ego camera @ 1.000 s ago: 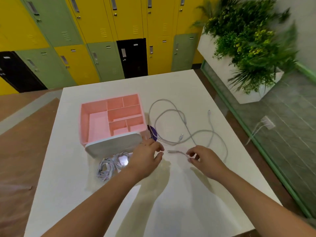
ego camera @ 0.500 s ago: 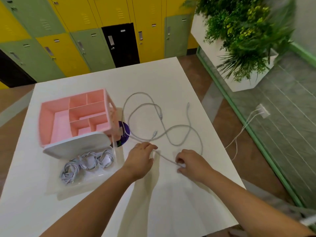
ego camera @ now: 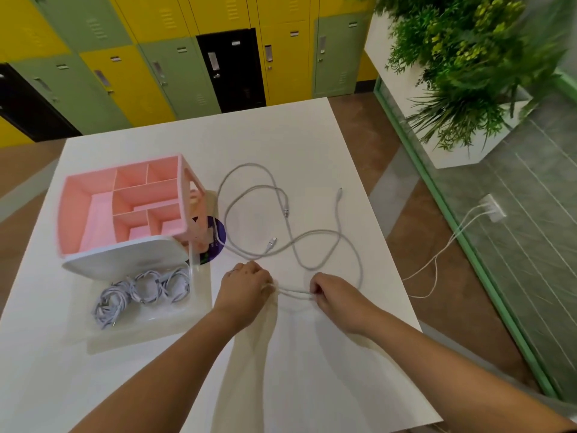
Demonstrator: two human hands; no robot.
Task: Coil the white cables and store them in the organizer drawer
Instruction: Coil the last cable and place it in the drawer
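Loose white cables [ego camera: 315, 242] lie in wide loops on the white table [ego camera: 281, 135], their plugs pointing up the middle. My left hand [ego camera: 245, 284] and my right hand [ego camera: 332, 292] each pinch an end of a short doubled stretch of cable held between them near the table's centre. To the left stands the pink organizer [ego camera: 125, 204] with several compartments. Its clear drawer [ego camera: 150, 317] is pulled out toward me and holds three coiled white cables [ego camera: 142, 290].
A purple disc [ego camera: 215, 237] lies under the organizer's right side. Yellow, green and black lockers [ego camera: 187, 57] line the back wall. A white planter with green plants [ego camera: 468, 64] stands at the right, beyond the table edge. Charger cords [ego camera: 437, 260] trail on the floor.
The camera view has shifted so the scene sits lower and more to the right. My hands have closed in on the cable and now hold a doubled stretch of it between them.
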